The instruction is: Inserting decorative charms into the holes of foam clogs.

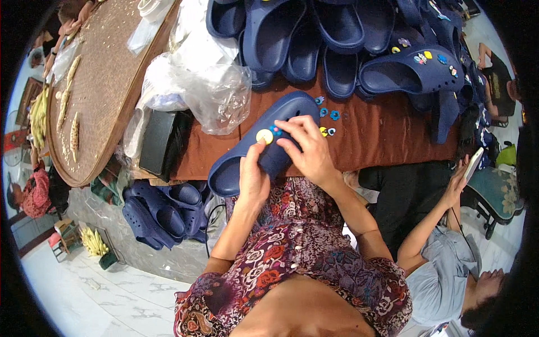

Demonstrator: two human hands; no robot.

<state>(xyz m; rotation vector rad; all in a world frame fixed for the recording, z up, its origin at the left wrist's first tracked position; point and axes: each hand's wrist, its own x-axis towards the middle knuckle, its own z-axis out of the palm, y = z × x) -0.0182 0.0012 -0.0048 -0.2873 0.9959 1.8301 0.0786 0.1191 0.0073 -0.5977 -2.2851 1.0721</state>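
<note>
Diagonally, the navy clog points toe forward-right, its yellow charm under the thumb of the left hand, grip hidden, its toe-side blue charm pinched by the right hand.

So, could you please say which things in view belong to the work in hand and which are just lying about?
Part of the work:
navy clog, left hand and right hand on it
yellow disc and blue charm on it
loose charms on the brown cloth
probably the piled clogs

Apparently just lying about:
black box
clear plastic bag
woven tray with corn cobs
</note>
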